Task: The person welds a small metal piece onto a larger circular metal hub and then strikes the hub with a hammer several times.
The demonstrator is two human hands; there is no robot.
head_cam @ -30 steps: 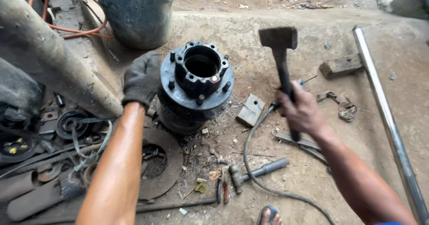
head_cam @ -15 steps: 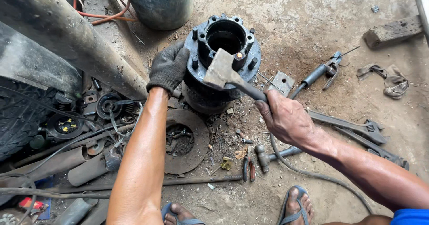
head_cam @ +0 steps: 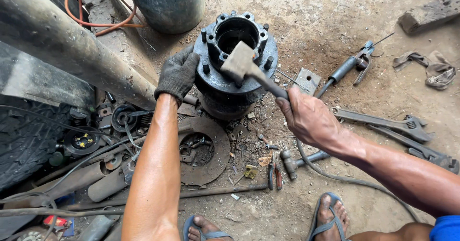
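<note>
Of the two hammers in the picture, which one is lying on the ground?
The smaller hammer lies on the dirt near the feet. The other hammer is held in the right hand, above the wheel hub.

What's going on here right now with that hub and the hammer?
A person crouches on the dirt floor over a black round metal wheel hub standing upright with its studs pointing up. The left hand, in a dark work glove, rests against the hub's left side. The bare right hand grips the handle of a grey steel hammer, whose head is at the hub's top rim. Large grey wrenches and a rusty flat brake disc lie on the ground nearby.
</note>
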